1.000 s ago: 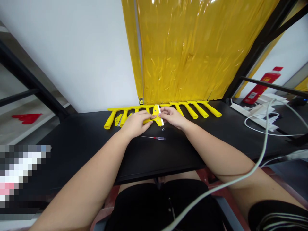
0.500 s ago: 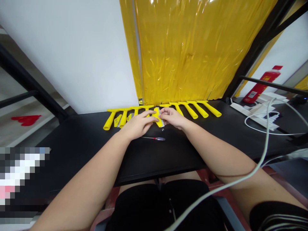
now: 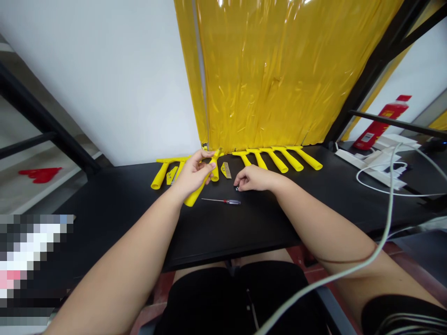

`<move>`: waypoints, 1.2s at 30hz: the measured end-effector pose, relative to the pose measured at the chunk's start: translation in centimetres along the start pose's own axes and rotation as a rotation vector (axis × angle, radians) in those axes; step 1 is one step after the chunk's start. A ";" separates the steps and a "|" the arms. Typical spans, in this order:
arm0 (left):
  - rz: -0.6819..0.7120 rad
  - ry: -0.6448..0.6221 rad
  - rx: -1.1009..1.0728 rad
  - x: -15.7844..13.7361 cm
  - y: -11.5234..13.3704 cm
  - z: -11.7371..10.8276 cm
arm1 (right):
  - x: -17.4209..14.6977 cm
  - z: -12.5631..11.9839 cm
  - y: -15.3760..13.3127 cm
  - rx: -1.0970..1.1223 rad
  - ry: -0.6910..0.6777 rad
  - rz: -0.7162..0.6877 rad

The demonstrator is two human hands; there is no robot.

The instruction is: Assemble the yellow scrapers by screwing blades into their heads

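Note:
My left hand (image 3: 196, 174) grips a yellow T-shaped scraper handle (image 3: 194, 197), tilted with its hollow end toward me. Low over the black table, my right hand (image 3: 254, 178) has its fingertips pinched together at some tiny metal pieces (image 3: 237, 188) that look like screws. Between the hands lies a yellow blade holder (image 3: 226, 170) with a metal blade along its right edge. A screwdriver (image 3: 231, 202) with a clear bluish handle and thin shaft rests in front of them.
Several yellow handles (image 3: 277, 160) line the table's back edge to the right, more (image 3: 159, 176) to the left. Another blade piece (image 3: 171, 175) lies among the left ones. A red bottle (image 3: 382, 122) and white power strips (image 3: 366, 163) stand right. A pale cable (image 3: 386, 204) hangs across the right side.
The blade holder has left both hands and lies on the table. My left hand has taken up a yellow handle; my right hand has lowered to the tiny metal pieces.

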State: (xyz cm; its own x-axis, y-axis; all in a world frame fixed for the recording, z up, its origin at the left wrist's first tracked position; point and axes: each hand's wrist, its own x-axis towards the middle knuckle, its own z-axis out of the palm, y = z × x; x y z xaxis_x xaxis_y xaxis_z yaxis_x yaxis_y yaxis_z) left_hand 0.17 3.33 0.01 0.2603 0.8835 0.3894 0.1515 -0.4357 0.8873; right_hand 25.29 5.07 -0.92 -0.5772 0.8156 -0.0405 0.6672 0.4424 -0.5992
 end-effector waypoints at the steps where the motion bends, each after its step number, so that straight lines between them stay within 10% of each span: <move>1: -0.047 0.012 -0.099 0.0 0.1 0.1 | 0.2 0.2 0.0 -0.017 -0.001 0.002; 12: -0.387 0.076 -0.635 0.7 0.8 -0.5 | -0.1 0.1 -1.1 -0.051 0.052 -0.018; 22: -0.413 -0.028 -0.596 0.1 1.4 0.3 | 1.6 0.9 -0.7 0.613 0.539 -0.186; 36: -0.366 -0.081 -0.548 -0.8 2.0 1.6 | 1.8 1.1 -0.6 0.380 0.612 -0.339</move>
State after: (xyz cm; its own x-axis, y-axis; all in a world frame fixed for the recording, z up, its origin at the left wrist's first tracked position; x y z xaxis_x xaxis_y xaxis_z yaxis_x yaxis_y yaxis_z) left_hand 1.81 1.49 1.11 0.3579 0.9330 0.0379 -0.2579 0.0597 0.9643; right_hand 23.36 5.87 -1.54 -0.2850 0.7681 0.5734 0.2319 0.6357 -0.7363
